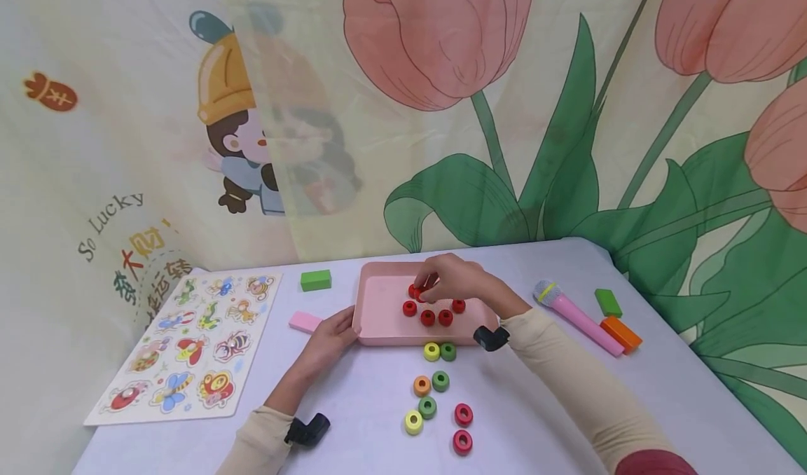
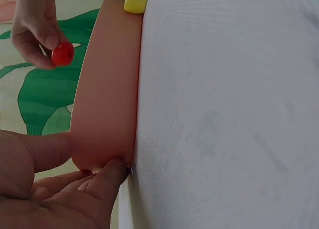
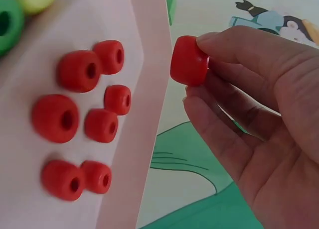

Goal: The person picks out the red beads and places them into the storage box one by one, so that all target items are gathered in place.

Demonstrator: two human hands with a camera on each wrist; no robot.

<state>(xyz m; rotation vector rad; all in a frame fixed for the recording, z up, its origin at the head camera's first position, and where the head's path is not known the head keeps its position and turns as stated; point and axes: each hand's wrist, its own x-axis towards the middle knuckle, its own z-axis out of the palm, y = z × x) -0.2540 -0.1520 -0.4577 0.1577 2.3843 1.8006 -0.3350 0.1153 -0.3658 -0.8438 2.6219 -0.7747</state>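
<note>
A pink tray (image 1: 378, 338) stands on the table with several red beads (image 1: 428, 317) inside it. At its near left corner my left hand (image 1: 335, 335) holds the tray, thumb on the rim and fingers low against the wall, as the left wrist view shows. Over the tray, my right hand (image 1: 455, 277) pinches one red bead (image 3: 190, 60) between thumb and fingers, above the other beads. Just in front of the tray lie a yellow bead (image 1: 431, 352) and a green bead (image 1: 448, 351).
Nearer on the table are an orange bead (image 1: 422, 386), more green and yellow beads, and two red beads (image 1: 463, 415). An insect puzzle board (image 1: 189, 349) lies left, by a green block (image 1: 316, 280) and a pink block (image 1: 305, 321). A toy microphone (image 1: 580, 319) and an orange block (image 1: 621, 335) lie right.
</note>
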